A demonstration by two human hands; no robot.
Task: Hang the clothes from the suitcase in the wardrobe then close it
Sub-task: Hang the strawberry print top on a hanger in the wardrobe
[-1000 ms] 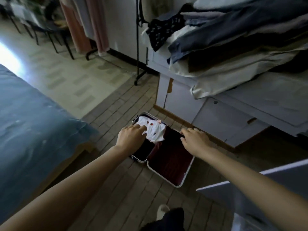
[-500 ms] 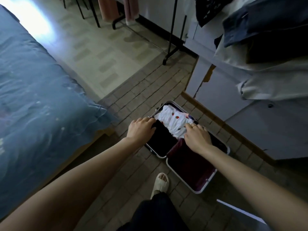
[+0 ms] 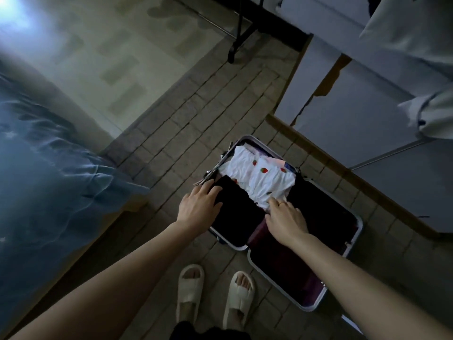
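Two hands in your open suitcase (image 3: 354, 235): left hand (image 3: 199, 209) flat, fingers relaxed, on black clothing (image 3: 235, 204); right hand (image 3: 285, 220) grasping strawberry-print white garment (image 3: 262, 182).

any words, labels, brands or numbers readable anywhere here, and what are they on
None can be read.
The white garment in the suitcase carries only red strawberry prints, no lettering.
The slippers, the blue bedcover and the cabinet show no label or number.
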